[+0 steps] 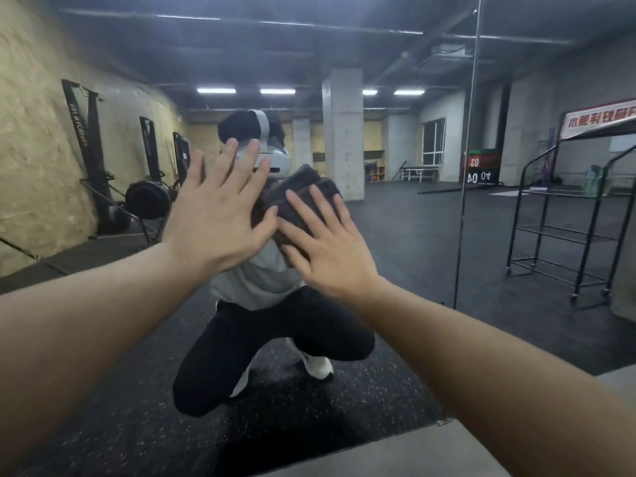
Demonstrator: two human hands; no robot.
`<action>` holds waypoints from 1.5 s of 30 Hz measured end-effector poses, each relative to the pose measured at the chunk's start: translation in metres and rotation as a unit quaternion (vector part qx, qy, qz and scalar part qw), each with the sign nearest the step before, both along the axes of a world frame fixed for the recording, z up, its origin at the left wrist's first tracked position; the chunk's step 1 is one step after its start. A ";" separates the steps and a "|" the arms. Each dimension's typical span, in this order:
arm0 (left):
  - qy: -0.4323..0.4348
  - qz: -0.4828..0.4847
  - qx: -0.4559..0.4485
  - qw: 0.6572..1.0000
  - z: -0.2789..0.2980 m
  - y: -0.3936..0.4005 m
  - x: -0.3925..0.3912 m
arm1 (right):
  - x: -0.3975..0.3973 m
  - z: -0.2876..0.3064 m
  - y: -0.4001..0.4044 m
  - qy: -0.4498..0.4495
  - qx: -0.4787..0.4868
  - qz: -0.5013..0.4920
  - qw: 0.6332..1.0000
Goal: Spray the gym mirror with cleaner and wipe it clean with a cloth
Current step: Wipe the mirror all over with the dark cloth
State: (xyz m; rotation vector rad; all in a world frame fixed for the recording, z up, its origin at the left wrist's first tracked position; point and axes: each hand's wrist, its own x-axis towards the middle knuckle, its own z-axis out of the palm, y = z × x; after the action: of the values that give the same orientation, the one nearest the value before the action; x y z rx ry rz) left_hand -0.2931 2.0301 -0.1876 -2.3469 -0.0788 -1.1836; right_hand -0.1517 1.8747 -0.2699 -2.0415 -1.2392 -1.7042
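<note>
Mirrored digits "03" and "40 04" are shown on a dark scoreboard (479, 170) far right of the right hand (330, 251); the red-framed banner (599, 120) lettering cannot be read.

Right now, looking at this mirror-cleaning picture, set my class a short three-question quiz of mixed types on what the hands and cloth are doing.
1. True or false: the right hand presses the dark cloth against the mirror with straight fingers.
2. Multiple choice: the left hand is A) holding a spray bottle, B) spread open beside the cloth, C) resting on the floor.
3. Fill in: the black wheeled rack stands on the person's ____ side.

Key: 1 true; 2 B; 3 right.
</note>
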 end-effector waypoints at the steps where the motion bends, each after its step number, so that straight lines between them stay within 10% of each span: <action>1: 0.000 0.002 0.005 1.000 0.000 0.000 -0.001 | 0.008 0.004 -0.014 0.003 0.002 -0.011 1.000; 6: 0.004 0.013 0.004 1.000 0.004 -0.003 -0.001 | 0.050 0.025 -0.093 0.154 0.133 -0.081 0.976; 12: 0.008 0.008 -0.019 1.000 0.004 -0.004 0.000 | 0.059 0.083 -0.110 0.322 0.379 -0.084 0.863; 22: 0.018 -0.032 -0.028 0.999 0.008 0.003 -0.006 | -0.010 0.086 0.011 0.097 0.112 -0.061 0.987; 31: -0.010 -0.053 -0.026 0.998 0.036 0.030 -0.033 | -0.020 0.073 0.024 0.007 -0.035 -0.031 0.999; 45: -0.008 0.052 -0.049 0.997 0.081 0.011 -0.008 | 0.043 0.164 -0.082 0.289 0.330 -0.103 0.893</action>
State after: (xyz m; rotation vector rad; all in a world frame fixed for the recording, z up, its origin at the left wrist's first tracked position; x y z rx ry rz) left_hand -0.3011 2.0406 -0.1061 -2.3861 -0.2664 -1.1735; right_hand -0.1083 1.7924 -0.1057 -2.0258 -0.2118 -1.1859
